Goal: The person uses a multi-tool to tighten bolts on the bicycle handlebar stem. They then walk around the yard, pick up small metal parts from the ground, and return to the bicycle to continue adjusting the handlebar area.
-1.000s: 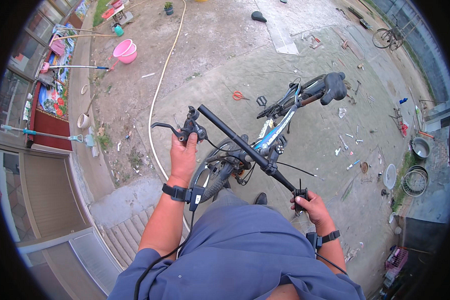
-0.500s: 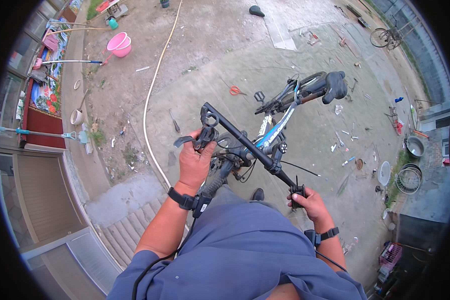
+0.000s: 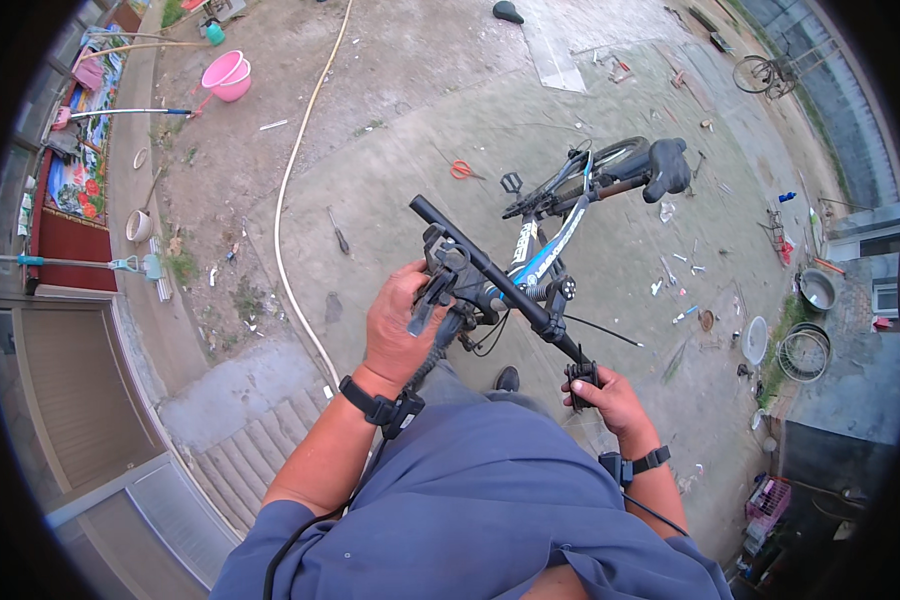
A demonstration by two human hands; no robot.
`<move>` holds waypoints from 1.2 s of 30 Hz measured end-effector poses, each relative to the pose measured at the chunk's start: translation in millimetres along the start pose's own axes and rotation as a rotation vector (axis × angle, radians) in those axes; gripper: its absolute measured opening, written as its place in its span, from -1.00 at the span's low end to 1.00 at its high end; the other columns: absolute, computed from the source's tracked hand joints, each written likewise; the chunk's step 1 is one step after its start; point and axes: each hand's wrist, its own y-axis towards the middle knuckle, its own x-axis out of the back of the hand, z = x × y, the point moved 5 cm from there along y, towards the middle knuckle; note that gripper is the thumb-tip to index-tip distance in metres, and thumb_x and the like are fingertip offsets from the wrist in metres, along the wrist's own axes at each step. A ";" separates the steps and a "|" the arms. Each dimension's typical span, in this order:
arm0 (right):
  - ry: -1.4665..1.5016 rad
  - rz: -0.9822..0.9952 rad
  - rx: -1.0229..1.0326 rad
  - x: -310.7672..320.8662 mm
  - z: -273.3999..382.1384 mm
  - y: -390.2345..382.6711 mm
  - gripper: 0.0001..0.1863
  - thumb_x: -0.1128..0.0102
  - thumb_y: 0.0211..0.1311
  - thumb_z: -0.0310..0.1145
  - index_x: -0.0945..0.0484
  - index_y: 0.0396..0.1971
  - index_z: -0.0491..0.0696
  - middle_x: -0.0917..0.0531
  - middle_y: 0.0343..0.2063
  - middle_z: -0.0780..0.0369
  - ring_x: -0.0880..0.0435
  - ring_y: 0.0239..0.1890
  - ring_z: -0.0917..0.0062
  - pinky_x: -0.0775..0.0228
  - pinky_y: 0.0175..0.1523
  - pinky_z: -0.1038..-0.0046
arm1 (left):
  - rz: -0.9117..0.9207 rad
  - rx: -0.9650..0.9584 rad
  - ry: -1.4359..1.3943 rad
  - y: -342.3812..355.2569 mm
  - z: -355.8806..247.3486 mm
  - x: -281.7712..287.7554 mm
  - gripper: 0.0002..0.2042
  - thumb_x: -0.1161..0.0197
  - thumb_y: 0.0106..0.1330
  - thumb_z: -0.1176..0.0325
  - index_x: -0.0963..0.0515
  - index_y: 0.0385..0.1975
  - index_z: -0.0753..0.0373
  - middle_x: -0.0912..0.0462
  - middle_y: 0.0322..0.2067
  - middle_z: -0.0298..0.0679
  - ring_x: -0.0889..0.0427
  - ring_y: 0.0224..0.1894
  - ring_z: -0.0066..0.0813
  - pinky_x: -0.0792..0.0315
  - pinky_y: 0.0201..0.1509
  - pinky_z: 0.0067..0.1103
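From the head camera, the left hand [image 3: 398,330] is closed around the brake-lever assembly [image 3: 440,280] on the black handlebar [image 3: 490,280] of the bicycle [image 3: 560,230]. The right hand [image 3: 610,398] grips the bar's near end, seemingly over a small clamp. Judging by this, the lever is being positioned along the bar; next it needs aligning and tightening.

Matt black metal handlebar [image 3: 490,275]

Black handlebar [image 3: 490,275], blue-white bicycle frame [image 3: 545,250], seemingly pink basin [image 3: 226,75]
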 end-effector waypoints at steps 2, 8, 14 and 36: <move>-0.009 0.000 -0.001 -3.3 0.3 0.4 -0.52 -0.44 0.28 -0.23 -0.59 0.08 -0.21 -0.74 -0.20 0.16 -0.75 -0.23 0.46 -0.59 -0.05 0.41 | 0.014 -0.031 0.013 -1.3 -1.6 -0.7 -0.60 -0.48 0.23 0.41 -0.42 -0.03 0.19 -0.62 0.03 0.05 -0.66 -0.02 0.04 -0.55 0.03 -0.35; -0.024 -0.008 0.001 -10.9 2.4 0.0 -0.53 -0.43 0.29 -0.24 -0.59 0.08 -0.21 -0.74 -0.20 0.17 -0.75 -0.23 0.47 -0.58 -0.06 0.42 | 0.044 -0.083 0.038 -5.0 0.6 -1.3 -0.58 -0.47 0.22 0.43 -0.39 -0.01 0.16 -0.61 0.03 0.04 -0.66 -0.04 0.03 -0.56 -0.01 -0.33; 0.002 -0.011 0.008 -19.6 6.2 1.8 -0.60 -0.44 0.27 -0.25 -0.61 -0.04 -0.22 -0.75 -0.22 0.16 -0.75 -0.25 0.49 -0.59 -0.08 0.44 | 0.039 -0.129 0.052 -4.9 0.8 1.0 -0.51 -0.44 0.03 0.57 -0.42 -0.02 0.15 -0.62 0.07 -0.03 -0.65 -0.03 0.03 -0.56 -0.02 -0.30; -0.118 0.060 0.213 -37.7 55.0 42.3 -0.59 -0.45 0.27 -0.32 -0.62 0.05 -0.19 -0.72 -0.24 0.33 -0.65 -0.20 0.67 -0.53 -0.04 0.52 | -0.052 0.418 -0.234 2.6 33.1 13.3 -0.62 -0.37 0.42 0.26 -0.45 0.10 0.27 -0.69 -0.27 -0.35 -0.61 -0.27 -0.63 -0.51 -0.14 -0.62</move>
